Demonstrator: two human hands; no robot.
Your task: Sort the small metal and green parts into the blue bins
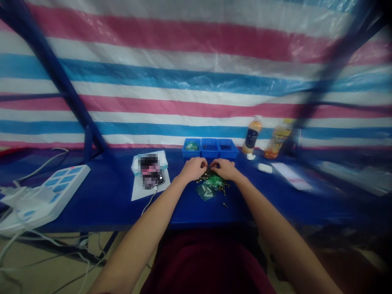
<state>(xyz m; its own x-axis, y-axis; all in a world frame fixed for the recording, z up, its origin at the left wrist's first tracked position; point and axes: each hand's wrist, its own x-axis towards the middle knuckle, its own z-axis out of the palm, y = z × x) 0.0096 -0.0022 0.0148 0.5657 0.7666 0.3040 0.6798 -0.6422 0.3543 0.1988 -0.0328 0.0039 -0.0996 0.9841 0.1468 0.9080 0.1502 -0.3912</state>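
While my left hand (pixel 196 168) and right hand (pixel 223 168) curl nearly closed, grip unclear, a loose part (pixel 225 205) at five o'clock lies ten-to-four.

At the frame's centre we count two hands (pixel 194 168) and three blue bins (pixel 210 154); right of centre, two bottles (pixel 252 136) and one white case (pixel 265 168); at left, one power strip (pixel 72 175). We cannot number the metal parts (pixel 201 178).
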